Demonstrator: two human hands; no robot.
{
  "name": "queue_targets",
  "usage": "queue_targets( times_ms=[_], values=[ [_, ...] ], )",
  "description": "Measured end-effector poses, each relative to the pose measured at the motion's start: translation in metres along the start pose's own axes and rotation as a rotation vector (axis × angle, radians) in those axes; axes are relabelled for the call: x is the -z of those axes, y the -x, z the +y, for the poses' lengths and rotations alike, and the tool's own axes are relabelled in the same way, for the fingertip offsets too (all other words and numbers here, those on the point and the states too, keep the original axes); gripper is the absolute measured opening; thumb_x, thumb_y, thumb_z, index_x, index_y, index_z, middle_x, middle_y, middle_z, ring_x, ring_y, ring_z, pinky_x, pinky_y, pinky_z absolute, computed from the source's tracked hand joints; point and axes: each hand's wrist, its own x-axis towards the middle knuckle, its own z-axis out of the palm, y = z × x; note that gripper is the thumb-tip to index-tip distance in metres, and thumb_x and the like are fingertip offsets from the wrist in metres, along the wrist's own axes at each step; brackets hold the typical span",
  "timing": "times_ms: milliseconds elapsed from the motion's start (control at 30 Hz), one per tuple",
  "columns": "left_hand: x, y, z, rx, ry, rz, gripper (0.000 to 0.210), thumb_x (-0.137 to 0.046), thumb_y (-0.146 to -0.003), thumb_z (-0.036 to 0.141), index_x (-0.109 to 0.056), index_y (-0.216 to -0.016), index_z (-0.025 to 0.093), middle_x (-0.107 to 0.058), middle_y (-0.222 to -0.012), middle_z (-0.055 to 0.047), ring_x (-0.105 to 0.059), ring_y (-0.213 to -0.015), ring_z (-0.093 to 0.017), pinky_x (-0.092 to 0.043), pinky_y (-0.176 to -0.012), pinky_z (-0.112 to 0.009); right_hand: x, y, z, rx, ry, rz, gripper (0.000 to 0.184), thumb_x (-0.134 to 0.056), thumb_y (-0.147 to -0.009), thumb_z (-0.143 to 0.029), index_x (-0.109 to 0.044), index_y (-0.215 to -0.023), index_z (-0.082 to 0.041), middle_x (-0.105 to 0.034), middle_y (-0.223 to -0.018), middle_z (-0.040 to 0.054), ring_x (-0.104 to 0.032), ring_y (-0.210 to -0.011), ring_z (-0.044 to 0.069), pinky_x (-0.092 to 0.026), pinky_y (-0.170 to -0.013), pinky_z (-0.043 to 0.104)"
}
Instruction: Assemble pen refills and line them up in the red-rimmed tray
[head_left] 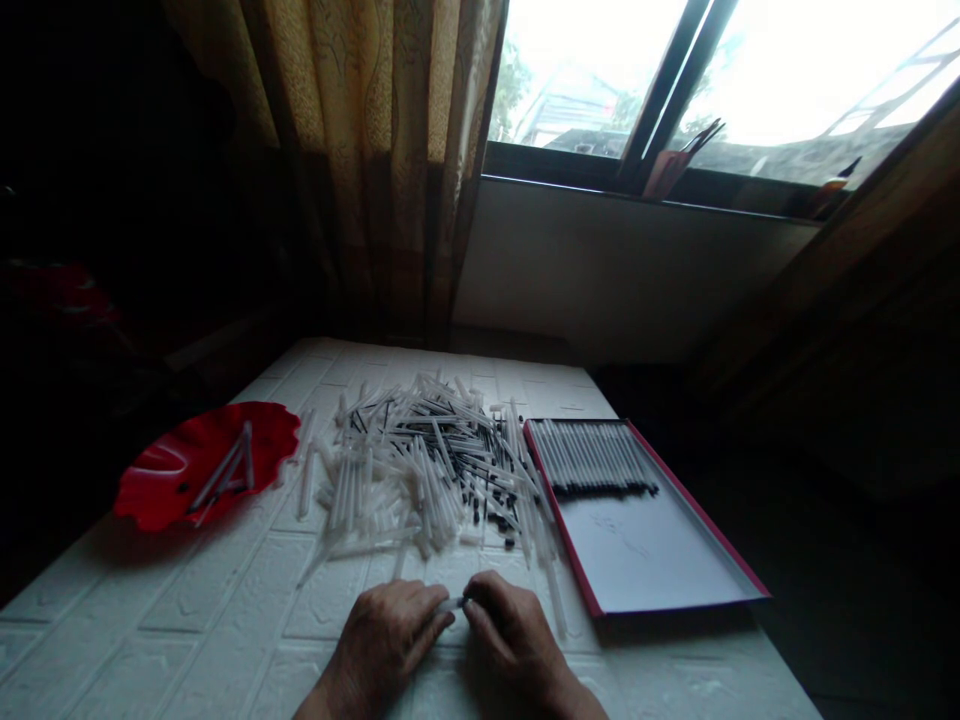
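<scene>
At the near edge of the table, my left hand (394,625) is closed around a translucent pen barrel (451,604), of which a short length shows between my hands. My right hand (510,630) pinches the dark end of that barrel; whether this is a separate black plug, I cannot make out. Just beyond my hands spreads a heap of clear pen barrels (352,490), mixed with thin dark refills (427,420) and small black plugs (501,521). To the right, a shallow red-edged box (660,560) holds a row of pens (592,455) with their black ends toward me.
A red wavy-rimmed dish (157,485) on the left holds several pen pieces (225,470). The white brick-patterned table (210,600) stands before a curtain (375,120) and a window. A pinkish holder (666,175) with thin sticks sits on the sill.
</scene>
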Motion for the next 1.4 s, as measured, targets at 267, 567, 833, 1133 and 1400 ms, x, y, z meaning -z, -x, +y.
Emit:
queue_targets(
  times_ms=[267,567,833,1133,1400],
  values=[
    [0.0014,-0.0007,0.0009,0.011,0.04,0.014,0.026,-0.042,-0.098,0.036,-0.065,-0.095,0.024,-0.07,-0.071,0.0,-0.068,-0.065,-0.015,-0.049,-0.059,-0.022,0.0017,0.0006,-0.0027,0.016,-0.031,0.0,0.016,-0.048,-0.086,-0.019,-0.054,-0.101,-0.018,-0.063,-0.069,0.0005,-0.059,-0.059,0.014,-0.045,-0.058,0.022],
    [0.0003,0.0014,0.0003,0.007,-0.006,-0.032,0.03,-0.038,-0.099,0.038,-0.064,-0.095,0.023,-0.071,-0.072,-0.001,-0.069,-0.065,-0.017,-0.049,-0.058,-0.024,0.0005,0.0008,-0.0022,-0.003,0.017,-0.007,0.012,-0.046,-0.09,-0.022,-0.057,-0.086,-0.02,-0.065,-0.074,0.0034,-0.062,-0.066,0.016,-0.047,-0.062,0.023],
    [0.0006,0.0005,0.0009,0.011,0.009,-0.023,0.027,-0.041,-0.098,0.035,-0.064,-0.094,0.023,-0.07,-0.071,-0.001,-0.069,-0.065,-0.017,-0.05,-0.058,-0.023,0.0028,0.0016,-0.0051,0.011,-0.021,-0.003,0.015,-0.046,-0.088,-0.02,-0.055,-0.1,-0.019,-0.065,-0.072,0.0018,-0.061,-0.061,0.014,-0.047,-0.059,0.022],
    [0.0034,-0.0012,0.0022,0.011,0.013,0.005,0.027,-0.042,-0.098,0.037,-0.065,-0.094,0.023,-0.071,-0.069,0.0,-0.069,-0.062,-0.016,-0.05,-0.056,-0.022,-0.0006,0.0021,-0.0026,-0.002,-0.004,0.007,0.012,-0.046,-0.09,-0.022,-0.057,-0.087,-0.02,-0.065,-0.075,0.0028,-0.061,-0.066,0.014,-0.046,-0.061,0.022],
    [0.0011,0.0008,-0.0008,0.002,0.059,0.094,0.027,-0.04,-0.098,0.035,-0.064,-0.098,0.023,-0.074,-0.076,-0.002,-0.071,-0.066,-0.015,-0.055,-0.063,-0.022,0.0041,0.0002,-0.0017,-0.031,-0.095,0.068,0.014,-0.048,-0.091,-0.026,-0.058,-0.097,-0.02,-0.066,-0.075,0.0027,-0.062,-0.064,0.015,-0.048,-0.06,0.022]
  ],
)
